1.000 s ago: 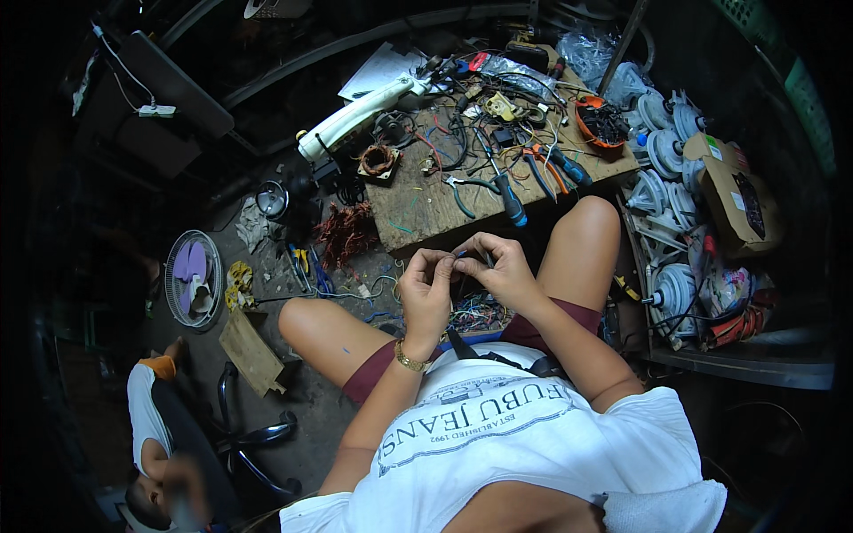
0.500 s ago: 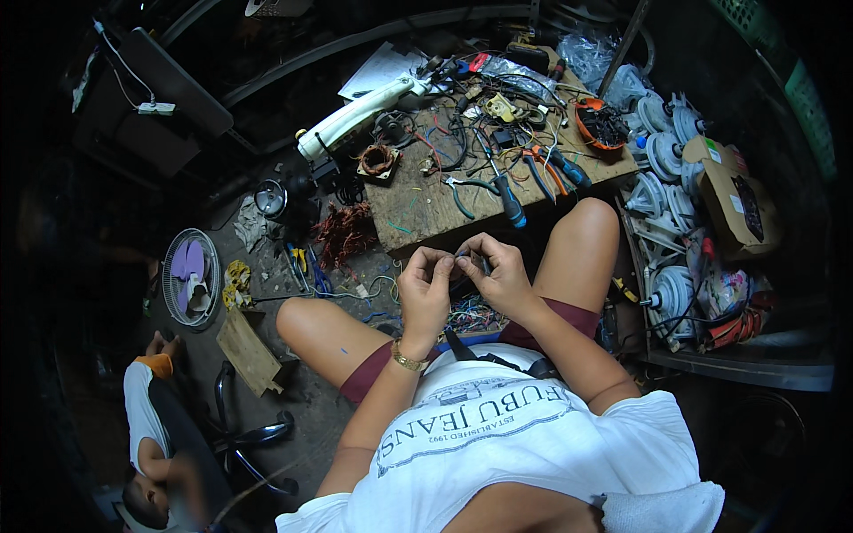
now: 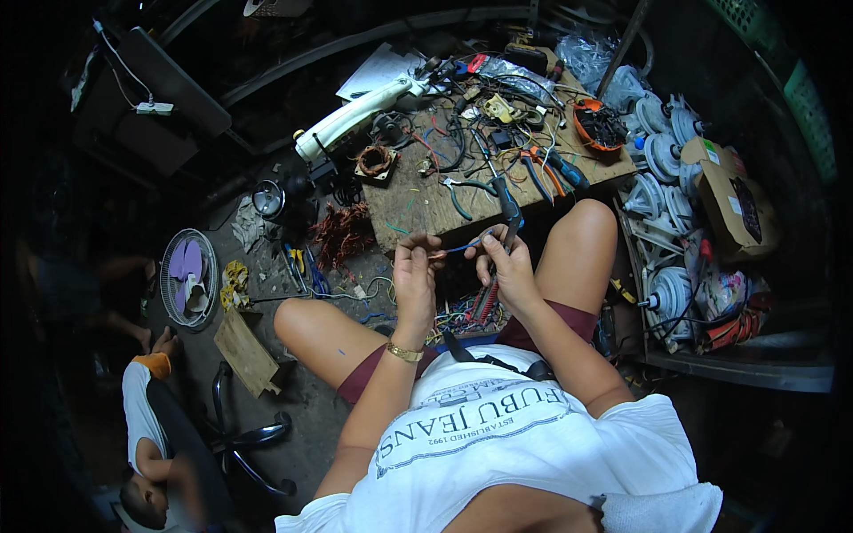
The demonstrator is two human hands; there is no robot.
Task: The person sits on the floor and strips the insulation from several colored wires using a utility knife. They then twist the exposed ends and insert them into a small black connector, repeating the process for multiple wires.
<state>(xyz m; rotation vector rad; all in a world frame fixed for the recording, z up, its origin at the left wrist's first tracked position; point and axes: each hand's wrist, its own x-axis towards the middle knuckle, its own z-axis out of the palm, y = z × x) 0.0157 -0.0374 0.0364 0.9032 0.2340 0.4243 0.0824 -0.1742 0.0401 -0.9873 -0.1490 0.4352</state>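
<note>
My left hand (image 3: 416, 275) is closed in a pinch on a thin blue wire (image 3: 463, 249) with a copper-coloured end at my fingertips. The wire spans the gap to my right hand (image 3: 506, 271), where its other end meets the fingers. My right hand is closed round a long slim tool (image 3: 485, 303) with a dark upper end and a red ribbed lower part; its exact kind is unclear. Both hands are above my lap, just short of the wooden bench (image 3: 418, 213). Beneath them lies a heap of coloured wire scraps (image 3: 456, 317).
On the bench are a screwdriver (image 3: 507, 202), green-handled pliers (image 3: 460, 200), orange-handled pliers (image 3: 544, 173), a copper coil (image 3: 375, 162), and an orange bowl (image 3: 599, 124). Grey motor housings (image 3: 671, 289) fill the right side. A purple-bladed fan (image 3: 188, 277) and another person (image 3: 147, 417) are at left.
My hands have moved apart, and the blue wire now shows stretched between them. The slim tool in my right hand has come into clear view.
</note>
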